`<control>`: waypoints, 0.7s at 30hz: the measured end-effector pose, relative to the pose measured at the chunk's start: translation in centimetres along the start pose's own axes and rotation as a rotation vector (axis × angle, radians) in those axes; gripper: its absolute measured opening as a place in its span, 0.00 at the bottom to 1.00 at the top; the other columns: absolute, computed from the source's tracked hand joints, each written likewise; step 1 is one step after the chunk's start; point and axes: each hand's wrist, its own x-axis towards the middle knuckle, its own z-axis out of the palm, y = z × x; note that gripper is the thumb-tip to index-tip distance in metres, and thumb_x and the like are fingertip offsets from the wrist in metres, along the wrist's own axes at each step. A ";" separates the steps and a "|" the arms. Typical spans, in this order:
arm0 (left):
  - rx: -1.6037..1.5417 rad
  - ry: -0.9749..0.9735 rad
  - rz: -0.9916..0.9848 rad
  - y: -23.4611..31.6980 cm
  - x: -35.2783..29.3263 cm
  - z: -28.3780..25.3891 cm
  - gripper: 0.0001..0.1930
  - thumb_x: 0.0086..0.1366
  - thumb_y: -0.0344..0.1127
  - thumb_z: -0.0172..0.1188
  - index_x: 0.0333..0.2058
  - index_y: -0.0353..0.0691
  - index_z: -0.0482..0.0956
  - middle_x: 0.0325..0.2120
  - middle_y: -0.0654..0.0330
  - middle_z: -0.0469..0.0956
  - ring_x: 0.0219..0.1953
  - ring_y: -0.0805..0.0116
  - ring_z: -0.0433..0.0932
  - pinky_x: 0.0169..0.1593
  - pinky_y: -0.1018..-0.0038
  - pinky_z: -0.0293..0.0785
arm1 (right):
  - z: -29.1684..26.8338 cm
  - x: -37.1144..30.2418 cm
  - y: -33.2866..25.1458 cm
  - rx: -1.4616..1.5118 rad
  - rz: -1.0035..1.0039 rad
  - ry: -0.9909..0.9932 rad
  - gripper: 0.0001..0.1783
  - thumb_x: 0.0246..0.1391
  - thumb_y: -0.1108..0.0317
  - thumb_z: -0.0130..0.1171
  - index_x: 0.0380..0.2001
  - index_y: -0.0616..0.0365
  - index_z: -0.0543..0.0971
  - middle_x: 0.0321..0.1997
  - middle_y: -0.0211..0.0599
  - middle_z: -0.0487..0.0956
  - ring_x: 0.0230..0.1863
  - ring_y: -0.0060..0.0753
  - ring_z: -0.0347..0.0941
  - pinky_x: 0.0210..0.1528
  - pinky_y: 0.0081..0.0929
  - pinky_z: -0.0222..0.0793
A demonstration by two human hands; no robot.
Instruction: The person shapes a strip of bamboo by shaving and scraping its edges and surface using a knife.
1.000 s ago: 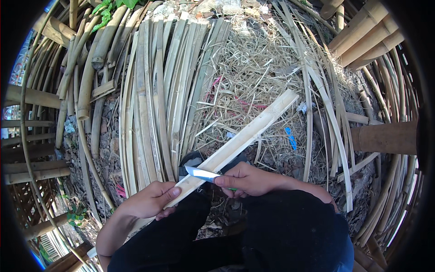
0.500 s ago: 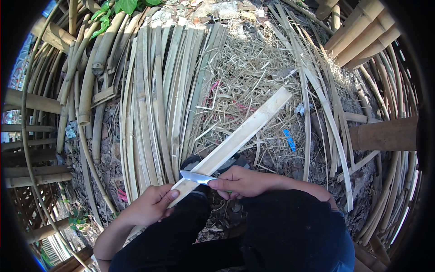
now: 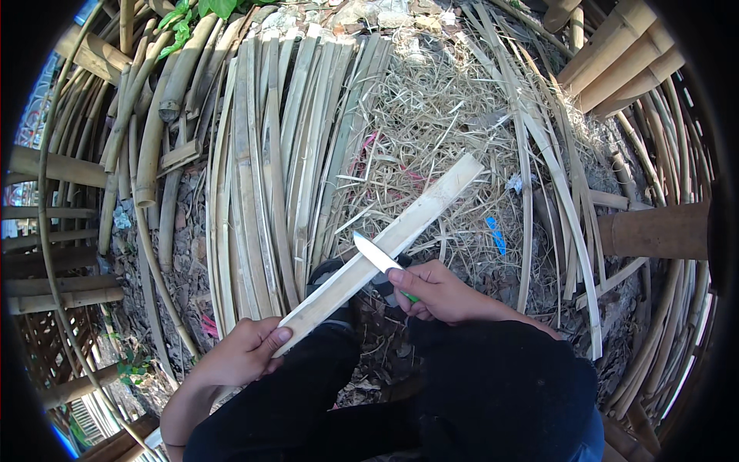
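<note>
My left hand [image 3: 245,353] is closed around the near end of a pale split bamboo strip [image 3: 323,302], thumb on top. The strip slants up and away to the right, over my shoes. In my right hand [image 3: 431,291] is a knife [image 3: 375,252], its green handle mostly hidden by the fingers. The blade lies across the strip near its middle, tip pointing up and left. Whether the edge bites into the bamboo, I cannot tell.
Many long bamboo strips [image 3: 254,177] lie side by side at left. Thin shavings [image 3: 431,115] cover the ground ahead, with a blue scrap [image 3: 496,236] among them. More strips [image 3: 550,146] lie at right, near a thick bamboo pole [image 3: 654,234]. Bamboo poles [image 3: 150,165] lean at far left.
The knife and my right hand have moved up and right along the strip, away from my left hand. The strip has shifted slightly left and down, still in my left hand.
</note>
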 end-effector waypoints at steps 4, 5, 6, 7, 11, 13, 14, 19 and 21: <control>-0.085 0.008 0.052 0.9 1.3 1.0 0.20 0.74 0.45 0.45 0.30 0.34 0.72 0.11 0.65 0.68 0.13 0.78 0.68 0.19 0.77 0.64 | 1.2 0.5 -1.2 -0.097 0.059 -0.177 0.31 0.66 0.44 0.45 0.18 0.56 0.71 0.14 0.21 0.63 0.17 0.13 0.56 0.20 0.16 0.52; -0.081 0.010 0.058 1.3 1.8 1.3 0.20 0.74 0.45 0.45 0.30 0.34 0.72 0.11 0.65 0.68 0.13 0.78 0.68 0.19 0.77 0.64 | 1.6 1.0 -1.1 -0.143 0.039 -0.256 0.31 0.66 0.43 0.45 0.18 0.56 0.71 0.15 0.21 0.63 0.17 0.13 0.56 0.20 0.16 0.53; -0.008 0.045 0.146 1.7 2.3 1.6 0.19 0.74 0.45 0.45 0.31 0.35 0.72 0.11 0.66 0.68 0.13 0.78 0.67 0.19 0.77 0.63 | 2.0 1.5 -0.9 -0.190 0.019 -0.335 0.31 0.66 0.43 0.45 0.17 0.56 0.71 0.15 0.21 0.64 0.17 0.13 0.56 0.20 0.16 0.53; 0.063 0.078 0.234 1.9 2.6 1.7 0.19 0.74 0.45 0.45 0.31 0.35 0.72 0.11 0.66 0.68 0.13 0.78 0.67 0.19 0.77 0.63 | 2.3 1.8 -0.6 -0.176 -0.027 -0.356 0.32 0.65 0.42 0.46 0.17 0.56 0.71 0.15 0.22 0.64 0.17 0.13 0.56 0.20 0.17 0.53; -0.003 0.007 0.148 2.6 2.0 1.4 0.19 0.75 0.46 0.44 0.33 0.35 0.72 0.11 0.67 0.67 0.14 0.79 0.66 0.19 0.78 0.62 | 2.2 1.4 -0.5 -0.181 -0.006 -0.356 0.32 0.65 0.42 0.46 0.15 0.56 0.71 0.14 0.22 0.64 0.17 0.13 0.56 0.20 0.17 0.53; -0.090 -0.139 0.063 2.7 1.6 0.8 0.19 0.75 0.46 0.44 0.33 0.35 0.72 0.11 0.67 0.67 0.14 0.80 0.66 0.19 0.79 0.62 | 2.6 1.0 -0.8 -0.220 -0.149 -0.339 0.32 0.65 0.43 0.46 0.15 0.56 0.71 0.13 0.21 0.64 0.16 0.13 0.56 0.19 0.17 0.53; -0.093 -0.137 0.057 2.6 1.3 0.8 0.19 0.75 0.46 0.44 0.33 0.35 0.72 0.11 0.67 0.67 0.14 0.80 0.66 0.19 0.79 0.62 | 2.6 1.0 -0.7 -0.216 -0.147 -0.345 0.32 0.65 0.43 0.46 0.15 0.56 0.71 0.13 0.21 0.64 0.16 0.13 0.56 0.19 0.17 0.53; -0.275 -0.067 -0.023 1.0 0.3 0.6 0.18 0.75 0.45 0.43 0.35 0.36 0.72 0.14 0.68 0.66 0.14 0.81 0.64 0.19 0.81 0.62 | 0.7 -0.2 -0.6 -0.099 -0.051 -0.049 0.31 0.66 0.43 0.45 0.17 0.56 0.71 0.14 0.21 0.63 0.16 0.13 0.56 0.19 0.17 0.51; -0.264 -0.046 -0.035 0.4 -0.1 0.6 0.18 0.75 0.46 0.42 0.35 0.36 0.72 0.14 0.68 0.66 0.14 0.81 0.64 0.19 0.81 0.62 | 0.0 0.1 0.2 0.012 -0.007 -0.063 0.31 0.66 0.42 0.44 0.18 0.56 0.71 0.14 0.22 0.63 0.17 0.12 0.57 0.19 0.16 0.54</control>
